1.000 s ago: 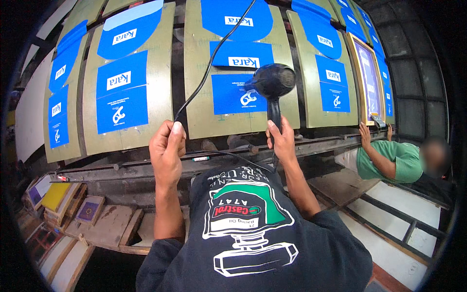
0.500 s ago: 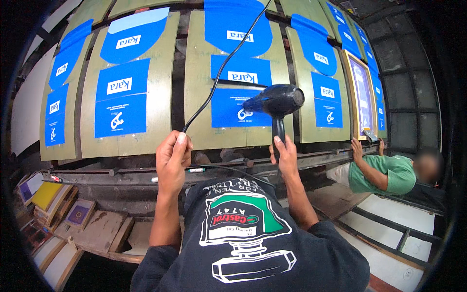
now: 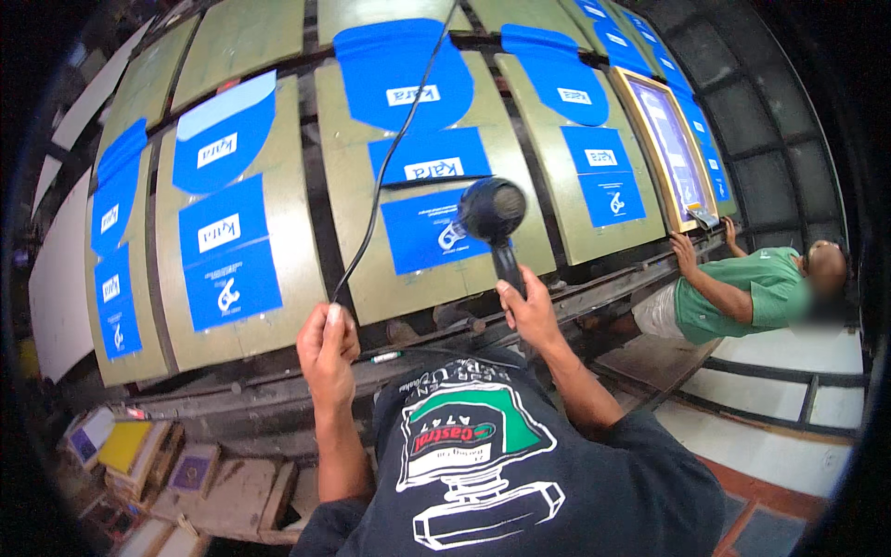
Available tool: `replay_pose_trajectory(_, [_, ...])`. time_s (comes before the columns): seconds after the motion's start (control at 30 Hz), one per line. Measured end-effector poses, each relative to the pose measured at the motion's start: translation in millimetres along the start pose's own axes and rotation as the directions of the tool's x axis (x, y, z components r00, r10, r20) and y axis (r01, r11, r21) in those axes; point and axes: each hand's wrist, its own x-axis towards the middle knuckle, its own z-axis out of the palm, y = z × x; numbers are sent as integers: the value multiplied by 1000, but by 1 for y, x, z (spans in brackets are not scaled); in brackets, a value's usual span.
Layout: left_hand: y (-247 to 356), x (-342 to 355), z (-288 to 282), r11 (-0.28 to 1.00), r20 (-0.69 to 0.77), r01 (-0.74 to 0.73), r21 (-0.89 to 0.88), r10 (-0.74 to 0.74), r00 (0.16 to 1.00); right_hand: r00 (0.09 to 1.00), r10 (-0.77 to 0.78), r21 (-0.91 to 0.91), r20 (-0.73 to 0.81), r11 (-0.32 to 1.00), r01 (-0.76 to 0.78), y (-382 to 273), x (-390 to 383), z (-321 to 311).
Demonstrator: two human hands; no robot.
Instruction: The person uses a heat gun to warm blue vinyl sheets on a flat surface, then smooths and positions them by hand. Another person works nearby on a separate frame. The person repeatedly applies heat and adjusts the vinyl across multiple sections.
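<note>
My right hand (image 3: 531, 311) grips the handle of a black hair dryer (image 3: 494, 212), held above a board with blue cut pieces. Its dark cord (image 3: 379, 200) hangs from above, and my left hand (image 3: 327, 343) pinches it near the front edge of the boards. Beneath the dryer lies a blue rectangular piece (image 3: 408, 237) with white print. Farther back on the same board are another blue rectangle (image 3: 390, 160) and a larger blue piece with a rounded end (image 3: 404, 84).
More olive-coloured boards (image 3: 306, 186) with printed blue pieces stand side by side. At right, a co-worker in a green shirt (image 3: 742, 297) has hands by a wooden-framed screen (image 3: 664, 148). Framed screens, one yellow (image 3: 123, 446), sit at lower left. A wooden rail (image 3: 594, 297) runs along the boards' front.
The view has turned and shifted, so the boards now appear tilted. The dryer has swung round, its round back end facing me more. Both hands keep their hold.
</note>
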Motion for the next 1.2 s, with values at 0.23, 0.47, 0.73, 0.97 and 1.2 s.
replay_pose_trajectory(0.23, [-3, -1, 4, 997, 105, 57, -49, -52, 993, 1000, 22, -9, 21, 1000, -22, -2, -17, -3])
replay_pose_trajectory(0.47, [-3, -1, 8, 993, 114, 86, -78, -77, 990, 992, 86, 66, 94, 993, -93, -7, -29, -12])
replay_pose_trajectory(0.73, [0, -7, 17, 998, 128, 56, 13, -57, 990, 999, 49, -10, -4, 999, -49, 1, -29, -27])
replay_pose_trajectory(0.97, [-6, -26, 15, 999, 67, -13, -45, 16, 998, 1000, -27, 92, 5, 995, 26, 8, -2, -38])
replay_pose_trajectory(1.2, [-3, -52, 35, 995, -7, 20, 101, -20, 1000, 991, 19, 170, 131, 985, -41, 8, 9, -34])
